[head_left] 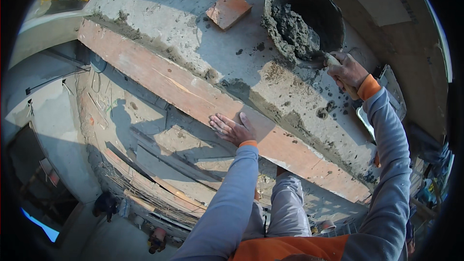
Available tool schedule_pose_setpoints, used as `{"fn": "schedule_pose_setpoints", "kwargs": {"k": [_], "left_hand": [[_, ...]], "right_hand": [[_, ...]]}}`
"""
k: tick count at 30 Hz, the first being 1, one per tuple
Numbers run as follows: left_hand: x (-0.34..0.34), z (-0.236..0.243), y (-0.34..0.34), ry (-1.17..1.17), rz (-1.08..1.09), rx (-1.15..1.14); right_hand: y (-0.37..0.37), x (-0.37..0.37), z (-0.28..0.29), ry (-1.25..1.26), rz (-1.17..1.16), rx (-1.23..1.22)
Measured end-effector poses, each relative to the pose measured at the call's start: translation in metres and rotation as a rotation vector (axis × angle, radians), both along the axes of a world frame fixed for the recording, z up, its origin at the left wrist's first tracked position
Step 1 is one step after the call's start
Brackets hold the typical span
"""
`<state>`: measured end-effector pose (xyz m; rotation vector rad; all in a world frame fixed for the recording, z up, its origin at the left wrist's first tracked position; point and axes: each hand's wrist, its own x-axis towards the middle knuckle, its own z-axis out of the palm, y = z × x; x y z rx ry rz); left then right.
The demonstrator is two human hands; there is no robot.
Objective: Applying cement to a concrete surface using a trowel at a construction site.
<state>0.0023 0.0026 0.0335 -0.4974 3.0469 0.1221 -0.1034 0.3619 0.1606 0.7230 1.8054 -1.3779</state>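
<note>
While right hand point(347, 70) is gripping trowel point(332, 60) at two o'clock, reaching into mortar bucket point(333, 24), left hand point(236, 129) is lying flat on plank point(299, 149); level scooping likely spilling least.

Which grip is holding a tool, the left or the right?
The right grip, closed around a pale-handled tool at the dark bucket. The left grip lies palm-down on the long reddish board, holding nothing.

Left fingers point(221, 124) on plank point(203, 97), right fingers point(344, 71) gripping trowel point(332, 61); mortar point(294, 31) in bucket point(331, 12), brick point(229, 9) nearby
</note>
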Motion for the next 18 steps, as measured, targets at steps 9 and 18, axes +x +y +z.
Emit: {"fn": "schedule_pose_setpoints", "kwargs": {"k": [9, 18], "left_hand": [[0.001, 0.001, 0.001, -0.026, -0.033, -0.024], [0.004, -0.009, -0.006, 0.080, -0.097, -0.074]], "right_hand": [[-0.041, 0.029, 0.037, 0.291, -0.267, -0.058], [-0.171, 0.055, -0.022, 0.668, 0.065, 0.255]]}}
